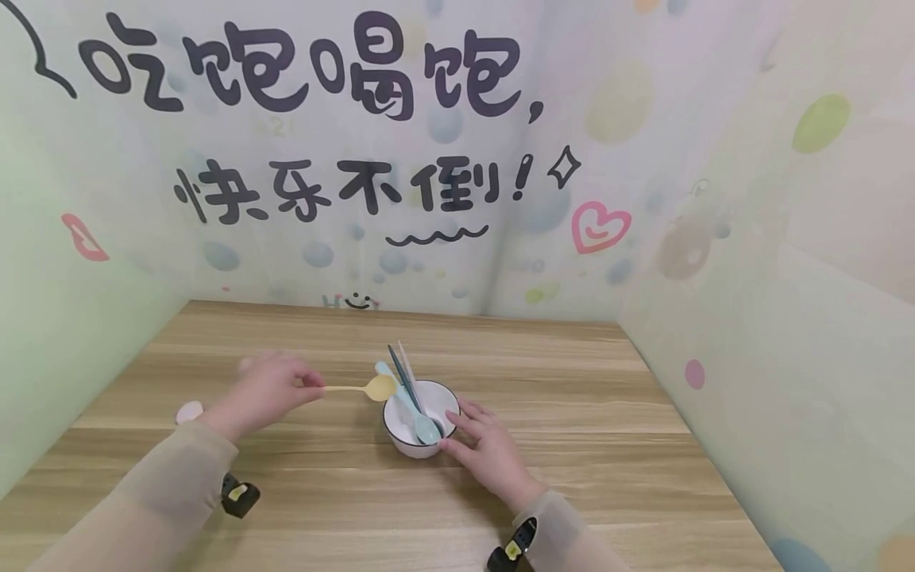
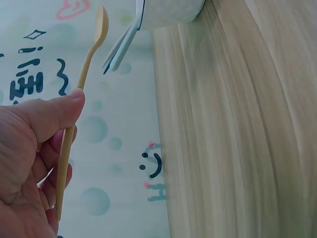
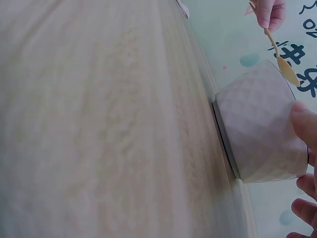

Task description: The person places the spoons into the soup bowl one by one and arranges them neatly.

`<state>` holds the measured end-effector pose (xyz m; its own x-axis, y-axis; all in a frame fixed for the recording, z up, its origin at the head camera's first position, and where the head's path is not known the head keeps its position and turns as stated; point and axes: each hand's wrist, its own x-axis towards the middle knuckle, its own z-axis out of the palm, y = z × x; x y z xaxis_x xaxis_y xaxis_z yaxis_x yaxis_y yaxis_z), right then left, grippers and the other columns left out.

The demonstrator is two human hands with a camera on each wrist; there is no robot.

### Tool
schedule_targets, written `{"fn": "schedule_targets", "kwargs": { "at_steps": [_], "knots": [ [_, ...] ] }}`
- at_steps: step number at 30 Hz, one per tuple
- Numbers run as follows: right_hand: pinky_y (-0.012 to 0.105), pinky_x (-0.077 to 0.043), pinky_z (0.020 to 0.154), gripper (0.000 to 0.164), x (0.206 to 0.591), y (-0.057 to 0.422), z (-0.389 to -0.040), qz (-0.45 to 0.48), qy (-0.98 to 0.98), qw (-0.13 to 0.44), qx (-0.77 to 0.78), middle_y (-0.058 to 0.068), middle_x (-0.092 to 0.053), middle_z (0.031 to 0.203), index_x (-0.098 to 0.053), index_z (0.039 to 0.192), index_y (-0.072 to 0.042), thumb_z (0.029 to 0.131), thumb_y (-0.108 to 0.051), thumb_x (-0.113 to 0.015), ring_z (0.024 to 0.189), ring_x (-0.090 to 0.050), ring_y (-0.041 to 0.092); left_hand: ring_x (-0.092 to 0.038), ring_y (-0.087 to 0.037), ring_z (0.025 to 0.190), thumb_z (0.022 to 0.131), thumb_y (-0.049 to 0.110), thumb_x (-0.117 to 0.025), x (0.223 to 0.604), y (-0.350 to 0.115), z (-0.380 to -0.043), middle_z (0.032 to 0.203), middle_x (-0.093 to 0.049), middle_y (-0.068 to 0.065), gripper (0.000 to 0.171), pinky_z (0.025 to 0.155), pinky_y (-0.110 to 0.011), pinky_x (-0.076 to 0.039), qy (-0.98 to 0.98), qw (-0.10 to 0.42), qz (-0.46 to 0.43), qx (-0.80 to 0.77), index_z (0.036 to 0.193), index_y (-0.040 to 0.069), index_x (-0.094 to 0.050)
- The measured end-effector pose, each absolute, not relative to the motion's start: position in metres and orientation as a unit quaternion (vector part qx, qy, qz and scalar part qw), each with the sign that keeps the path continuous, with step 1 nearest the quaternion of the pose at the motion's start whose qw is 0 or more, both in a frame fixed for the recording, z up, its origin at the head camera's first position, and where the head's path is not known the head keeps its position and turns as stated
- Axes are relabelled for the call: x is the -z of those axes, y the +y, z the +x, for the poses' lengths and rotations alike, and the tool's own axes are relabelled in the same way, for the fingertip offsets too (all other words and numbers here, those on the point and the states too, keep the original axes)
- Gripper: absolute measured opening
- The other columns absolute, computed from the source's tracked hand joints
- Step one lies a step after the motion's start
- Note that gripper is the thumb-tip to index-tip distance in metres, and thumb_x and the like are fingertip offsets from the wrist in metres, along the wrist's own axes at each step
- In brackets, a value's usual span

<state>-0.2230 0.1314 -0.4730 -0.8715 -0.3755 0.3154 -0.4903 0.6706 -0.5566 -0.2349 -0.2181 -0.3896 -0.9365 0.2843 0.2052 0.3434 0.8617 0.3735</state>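
Note:
My left hand (image 1: 268, 393) pinches a yellow spoon (image 2: 85, 74) by its handle. The spoon is held in the air, its head over the left rim of a white bowl (image 3: 262, 129) with a dark rim line and faceted outer wall. My right hand (image 1: 493, 453) grips the bowl's right side, thumb on the outer wall near the rim. In the bowl leans a light blue spoon (image 1: 427, 430), head down. Beside it stand a dark teal handle (image 1: 400, 372) and a pale pinkish handle (image 1: 407, 367); their lower ends are hard to make out.
A small pale pink object (image 1: 189, 411) lies on the wooden table (image 1: 343, 508) to the left, partly behind my left wrist. Printed curtain-like walls (image 1: 457, 270) close off the table's back and sides.

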Motion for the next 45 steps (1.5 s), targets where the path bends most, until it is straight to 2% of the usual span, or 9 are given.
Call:
{"fn": "schedule_targets", "kwargs": {
  "at_steps": [6, 13, 22, 29, 37, 45],
  "knots": [
    [0.051, -0.034, 0.104, 0.052, 0.473, 0.131, -0.223, 0.239, -0.909, 0.087, -0.33, 0.011, -0.049, 0.142, -0.064, 0.126, -0.012, 0.086, -0.043, -0.07, 0.132, -0.041, 0.036, -0.054, -0.025, 0.092, 0.082, 0.027, -0.075, 0.383, -0.206, -0.237, 0.083, -0.062, 0.012, 0.006, 0.085, -0.056, -0.026, -0.959, 0.078, -0.192, 0.195, 0.085, 0.023, -0.071],
    [0.051, -0.035, 0.104, 0.052, 0.474, 0.131, -0.223, 0.241, -0.907, 0.092, -0.334, 0.012, -0.05, 0.141, -0.065, 0.126, -0.011, 0.085, -0.042, -0.071, 0.132, -0.042, 0.035, -0.051, -0.022, 0.092, 0.081, 0.024, -0.076, 0.38, -0.195, -0.242, 0.082, -0.062, 0.015, 0.005, 0.085, -0.054, -0.025, -0.957, 0.072, -0.214, 0.184, 0.082, 0.026, -0.072],
    [0.051, -0.034, 0.104, 0.052, 0.474, 0.132, -0.224, 0.244, -0.906, 0.094, -0.334, 0.012, -0.049, 0.142, -0.065, 0.125, -0.01, 0.086, -0.043, -0.07, 0.132, -0.042, 0.036, -0.048, -0.02, 0.094, 0.08, 0.028, -0.077, 0.377, -0.179, -0.248, 0.081, -0.059, 0.018, 0.007, 0.084, -0.05, -0.025, -0.956, 0.071, -0.241, 0.154, 0.078, 0.03, -0.071],
    [0.051, -0.035, 0.104, 0.052, 0.474, 0.132, -0.223, 0.244, -0.906, 0.094, -0.332, 0.012, -0.05, 0.141, -0.065, 0.125, -0.01, 0.085, -0.043, -0.07, 0.131, -0.042, 0.036, -0.047, -0.018, 0.092, 0.077, 0.031, -0.078, 0.375, -0.164, -0.254, 0.078, -0.055, 0.019, 0.01, 0.085, -0.049, -0.027, -0.951, 0.091, -0.276, 0.105, 0.075, 0.031, -0.068],
    [0.051, -0.035, 0.104, 0.052, 0.474, 0.132, -0.223, 0.243, -0.906, 0.096, -0.332, 0.012, -0.049, 0.142, -0.065, 0.125, -0.009, 0.085, -0.043, -0.07, 0.131, -0.042, 0.036, -0.047, -0.019, 0.094, 0.076, 0.028, -0.079, 0.378, -0.152, -0.26, 0.077, -0.053, 0.018, 0.013, 0.085, -0.048, -0.027, -0.946, 0.096, -0.299, 0.083, 0.073, 0.03, -0.067],
    [0.051, -0.034, 0.105, 0.054, 0.475, 0.133, -0.224, 0.238, -0.908, 0.09, -0.333, 0.011, -0.049, 0.142, -0.064, 0.126, -0.011, 0.086, -0.046, -0.069, 0.132, -0.041, 0.035, -0.044, -0.015, 0.088, 0.075, 0.03, -0.08, 0.384, -0.145, -0.265, 0.076, -0.053, 0.019, 0.013, 0.083, -0.045, -0.026, -0.942, 0.096, -0.312, 0.076, 0.072, 0.029, -0.067]
  ]
}}
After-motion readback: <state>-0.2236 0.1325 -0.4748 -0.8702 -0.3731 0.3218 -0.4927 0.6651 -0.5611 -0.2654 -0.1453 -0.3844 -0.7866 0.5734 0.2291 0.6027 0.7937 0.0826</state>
